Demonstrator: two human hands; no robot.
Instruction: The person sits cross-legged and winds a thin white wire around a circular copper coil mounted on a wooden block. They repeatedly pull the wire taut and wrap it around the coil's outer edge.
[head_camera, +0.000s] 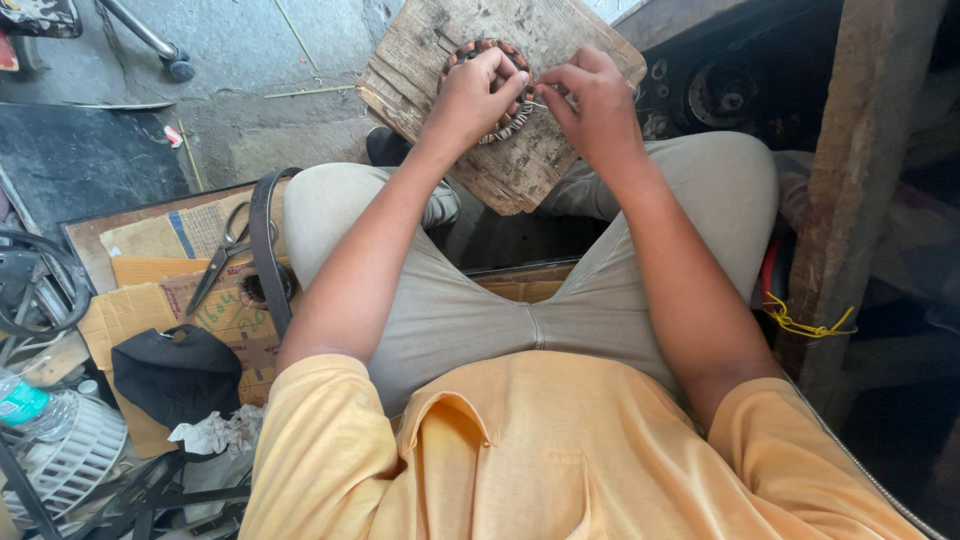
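Note:
A round motor stator with copper windings (478, 50) lies on a worn wooden board (530, 160) in front of my knees. My left hand (475, 92) rests on top of the stator, fingers curled over its rim. My right hand (592, 100) is beside it on the right, pinching a thin wire (536, 104) at the stator's edge. Most of the stator is hidden under my hands.
Scissors (222, 255) and a dark strap (268, 250) lie on cardboard at my left. A black cloth (175, 372), a plastic bottle (30, 405) and a white fan part (75, 455) sit lower left. A wooden post (850, 170) stands at right.

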